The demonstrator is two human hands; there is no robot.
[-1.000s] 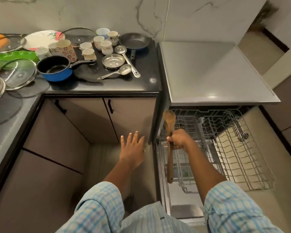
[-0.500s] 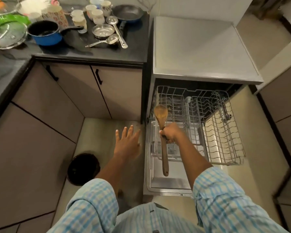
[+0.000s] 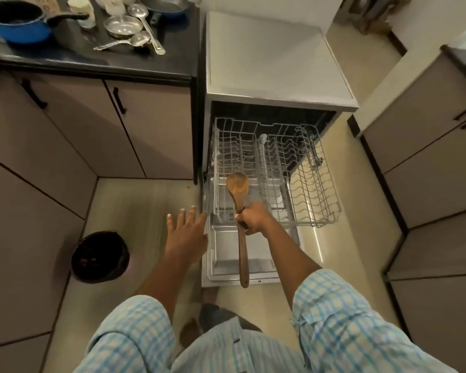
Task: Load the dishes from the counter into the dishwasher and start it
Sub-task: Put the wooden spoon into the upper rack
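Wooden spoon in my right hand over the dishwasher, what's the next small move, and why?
Probably lower the wooden spoon and lay it in the pulled-out rack. Your right hand grips it mid-handle above the rack's near edge, nothing visible sits in the rack, and your left hand is open beside it.

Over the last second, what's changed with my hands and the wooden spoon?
Mostly the view: it tilted down, so the counter slid to the top and a dark bin came into sight. Nothing was taken up or let go. The right hand keeps its grip on the wooden spoon, bowl up, at the front of the rack; the left hand stays open beside the dishwasher door.
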